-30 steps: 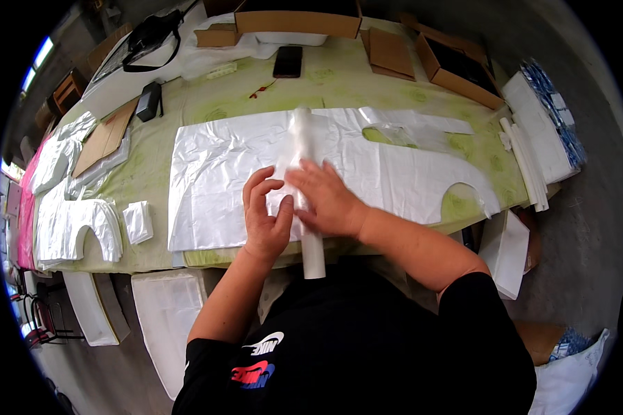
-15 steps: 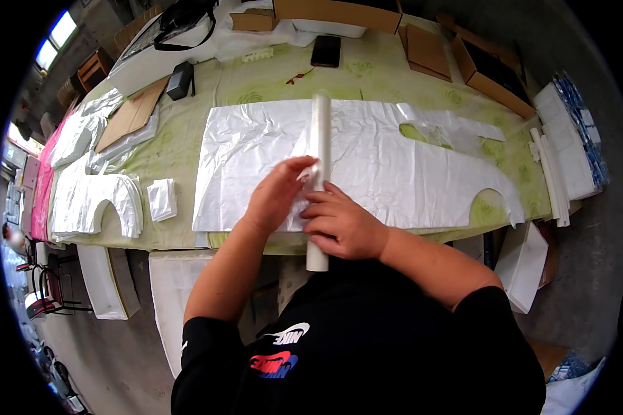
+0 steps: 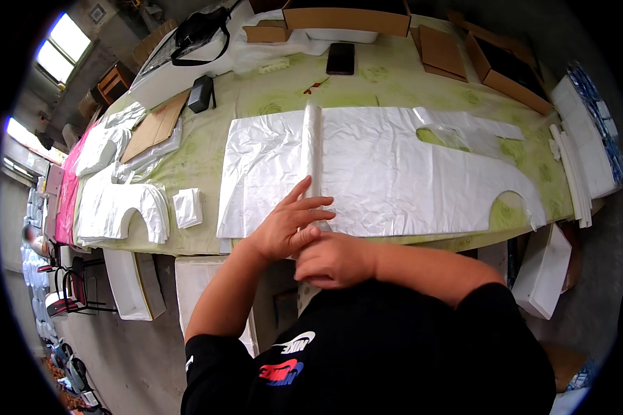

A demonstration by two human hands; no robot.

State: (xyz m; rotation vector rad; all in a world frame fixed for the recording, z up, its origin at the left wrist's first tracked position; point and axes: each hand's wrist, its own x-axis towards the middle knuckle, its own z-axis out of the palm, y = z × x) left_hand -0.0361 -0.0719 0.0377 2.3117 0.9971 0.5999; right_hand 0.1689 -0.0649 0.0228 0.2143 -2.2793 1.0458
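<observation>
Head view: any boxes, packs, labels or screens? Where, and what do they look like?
Phone: far edge, centre; flat black slab, screen dark.
Long box: far edge behind the phone; brown cardboard, open top.
Open box: far right; brown cardboard, dark inside.
Flat cardboard: far left; brown sheet.
Black adapter: left of the phone; small block.
No readable labels or signs.

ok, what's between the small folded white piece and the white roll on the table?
Head view: bare green table cover, then the left part of the white plastic sheet, which the white roll lies on.
</observation>
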